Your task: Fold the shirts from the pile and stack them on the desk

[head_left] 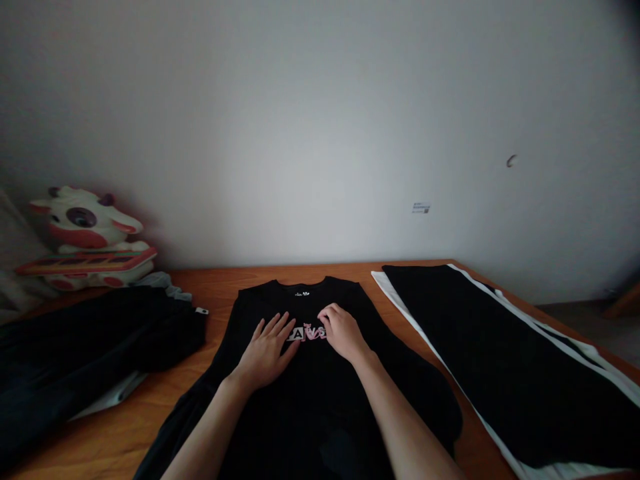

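A black shirt [310, 393] lies spread on the wooden table, its neckline toward the wall and pink and white lettering across the chest. My left hand [267, 350] rests flat on the shirt at the left of the lettering, fingers spread. At the right end of the lettering is my right hand [343, 330], its fingers curled together against the fabric; whether they hold any cloth is too small to tell.
Dark clothes [100, 353] lie heaped at the left, in front of a cow-shaped toy keyboard [95, 257]. Black and white garments [500, 353] lie flat at the right. Behind the wooden table [200, 277] rises a pale wall [320, 133].
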The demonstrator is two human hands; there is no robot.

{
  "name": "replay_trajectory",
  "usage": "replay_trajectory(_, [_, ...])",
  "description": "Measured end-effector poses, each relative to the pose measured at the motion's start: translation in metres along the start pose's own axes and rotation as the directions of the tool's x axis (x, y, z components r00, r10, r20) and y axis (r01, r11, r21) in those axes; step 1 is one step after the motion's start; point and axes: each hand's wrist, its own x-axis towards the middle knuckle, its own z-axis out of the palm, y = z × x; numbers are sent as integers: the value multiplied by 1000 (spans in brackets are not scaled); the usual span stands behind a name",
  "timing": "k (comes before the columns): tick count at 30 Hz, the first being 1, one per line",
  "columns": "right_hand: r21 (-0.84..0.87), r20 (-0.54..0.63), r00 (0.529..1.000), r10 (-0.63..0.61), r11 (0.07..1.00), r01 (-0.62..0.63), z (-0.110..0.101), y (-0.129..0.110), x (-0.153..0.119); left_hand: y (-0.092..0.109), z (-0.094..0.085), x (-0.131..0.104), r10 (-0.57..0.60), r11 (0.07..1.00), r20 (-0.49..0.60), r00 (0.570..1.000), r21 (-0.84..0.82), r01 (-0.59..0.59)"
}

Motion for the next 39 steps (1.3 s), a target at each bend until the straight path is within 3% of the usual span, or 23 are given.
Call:
replay_trajectory(8, [-51, -165, 986, -15, 999, 7, 5, -4, 9, -2, 4, 0, 4, 1000, -25, 1000, 11, -4])
replay_trajectory(13, [7, -58, 997, -51, 999, 52, 7, -5, 4, -3, 5, 1, 3, 1000, -20, 1000, 18, -3])
replay_trajectory(20, [-86, -35, 997, 67, 994, -69, -1, -11, -3, -3, 4, 1, 1, 1000, -19, 1000, 2, -1])
replay_trajectory(27, [-88, -10, 997, 79, 993, -80, -1, -13, -7, -6, 8, 1, -9, 1000, -67, 998, -3, 9])
replay_trajectory(32, [-73, -60, 991, 121, 990, -125, 0, -12, -8, -4, 7, 1, -12, 1000, -45, 999, 12, 13])
replay_trajectory(39, [-47, -19, 998, 52, 997, -53, 1, -2, 0, -3, 5, 0, -11, 1000, -21, 1000, 21, 11])
